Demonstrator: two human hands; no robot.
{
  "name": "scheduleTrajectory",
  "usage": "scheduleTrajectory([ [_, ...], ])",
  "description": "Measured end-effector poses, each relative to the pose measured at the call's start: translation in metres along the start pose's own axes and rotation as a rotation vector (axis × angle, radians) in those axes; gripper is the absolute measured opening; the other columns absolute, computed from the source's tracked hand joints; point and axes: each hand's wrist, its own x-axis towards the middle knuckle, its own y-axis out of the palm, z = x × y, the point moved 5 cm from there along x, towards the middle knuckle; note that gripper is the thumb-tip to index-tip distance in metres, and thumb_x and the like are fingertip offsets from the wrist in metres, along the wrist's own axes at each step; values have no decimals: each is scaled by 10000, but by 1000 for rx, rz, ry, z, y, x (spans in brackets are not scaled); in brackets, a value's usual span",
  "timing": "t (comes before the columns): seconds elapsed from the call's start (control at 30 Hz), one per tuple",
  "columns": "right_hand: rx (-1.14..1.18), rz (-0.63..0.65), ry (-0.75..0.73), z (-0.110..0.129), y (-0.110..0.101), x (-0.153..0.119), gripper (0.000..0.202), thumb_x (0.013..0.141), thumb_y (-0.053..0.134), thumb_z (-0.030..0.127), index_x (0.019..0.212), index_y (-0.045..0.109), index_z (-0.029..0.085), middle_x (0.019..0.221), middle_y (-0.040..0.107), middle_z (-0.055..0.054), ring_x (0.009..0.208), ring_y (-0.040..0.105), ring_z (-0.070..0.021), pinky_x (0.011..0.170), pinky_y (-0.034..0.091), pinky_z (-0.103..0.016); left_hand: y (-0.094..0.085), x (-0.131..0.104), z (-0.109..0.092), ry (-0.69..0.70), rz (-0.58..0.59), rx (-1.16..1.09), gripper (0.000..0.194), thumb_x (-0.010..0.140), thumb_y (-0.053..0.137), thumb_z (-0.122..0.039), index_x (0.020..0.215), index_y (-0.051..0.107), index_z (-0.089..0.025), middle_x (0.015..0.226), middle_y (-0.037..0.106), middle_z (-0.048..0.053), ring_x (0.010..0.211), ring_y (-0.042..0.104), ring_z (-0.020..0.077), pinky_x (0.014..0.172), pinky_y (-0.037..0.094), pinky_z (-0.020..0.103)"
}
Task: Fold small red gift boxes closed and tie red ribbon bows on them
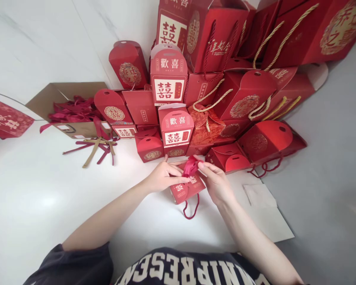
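Note:
A small red gift box (198, 189) with white characters stands on the white table in front of me, its dark red cord handle (191, 217) hanging down on my side. Above its top is a shiny crimson ribbon (191, 166), bunched or looped. My left hand (165, 176) pinches the ribbon's lower left part, thumb along the box top. On the other side, my right hand (214, 179) grips the ribbon's upper right end between thumb and fingers. Where the ribbon meets the box is partly hidden by my fingers.
Red gift boxes (175, 126) are stacked behind my hands, some with gold rope handles (215, 101). A cardboard box (77, 130) full of crimson ribbons (74, 109) stands at left, loose ribbons (91, 148) before it. White paper sheets (259, 196) lie at right near the table edge.

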Motion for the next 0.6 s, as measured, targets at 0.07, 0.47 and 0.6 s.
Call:
scheduleTrajectory([
  [0.07, 22, -86, -117, 10, -6, -8, 77, 790, 746, 323, 812, 746, 249, 1288, 661, -59, 1240, 577, -243, 1098, 383, -468, 0, 1, -2, -10, 7, -31, 197, 859, 659, -401, 877, 794, -258, 895, 776, 19, 1345, 477, 253, 1213, -10, 494],
  [0.47, -1165, 349, -1206, 28, 72, -79, 148, 859, 663, 198, 933, 739, 300, 1405, 571, -4, 1337, 471, -241, 1151, 377, -450, -5, 4, 1, -90, 46, -273, 300, 805, 678, -430, 726, 769, -156, 805, 765, 66, 962, 698, 272, 1061, 437, 438],
  [0.6, -1443, 605, -1344, 9, 90, -78, 216, 938, 513, 148, 934, 716, 221, 1503, 463, -33, 1435, 342, -216, 1225, 223, -503, -6, 7, -8, -23, 60, -199, 293, 815, 674, -427, 722, 756, -161, 893, 762, 93, 1240, 575, 281, 1127, 386, 386],
])
